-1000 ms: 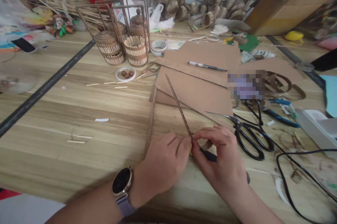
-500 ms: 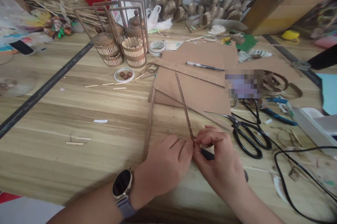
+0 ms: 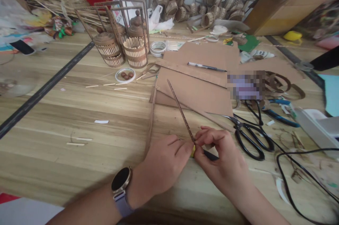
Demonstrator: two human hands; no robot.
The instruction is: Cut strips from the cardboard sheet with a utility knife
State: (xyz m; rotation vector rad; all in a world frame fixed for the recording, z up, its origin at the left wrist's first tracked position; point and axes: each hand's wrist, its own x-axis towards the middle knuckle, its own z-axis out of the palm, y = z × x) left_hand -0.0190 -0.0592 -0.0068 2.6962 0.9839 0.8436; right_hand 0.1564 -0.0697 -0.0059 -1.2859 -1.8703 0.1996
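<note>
A thin brown cardboard strip (image 3: 180, 109) with a corrugated edge slants up and left from between my hands. My left hand (image 3: 169, 163), a watch (image 3: 121, 181) on its wrist, is closed with its fingertips on the strip's near end. My right hand (image 3: 221, 154) pinches that same end from the other side, finger and thumb together. Below the right fingers shows part of a dark object with a bit of yellow, mostly covered. Cardboard sheets (image 3: 196, 91) lie just beyond, with a pen (image 3: 206, 66) on top.
Black-handled scissors (image 3: 250, 137) lie right of my right hand, near blue-handled pliers (image 3: 283, 112) and a black cable (image 3: 280, 172). Small slatted buckets (image 3: 135, 52) in frames stand at the back left. A tape roll (image 3: 125, 75) holds several brown beads. A cardboard box (image 3: 280, 10) stands at the back right.
The strip's far end has swung left and a little nearer, so it leans more. A bit of yellow now shows between my hands. Both hands have stayed nearly in place.
</note>
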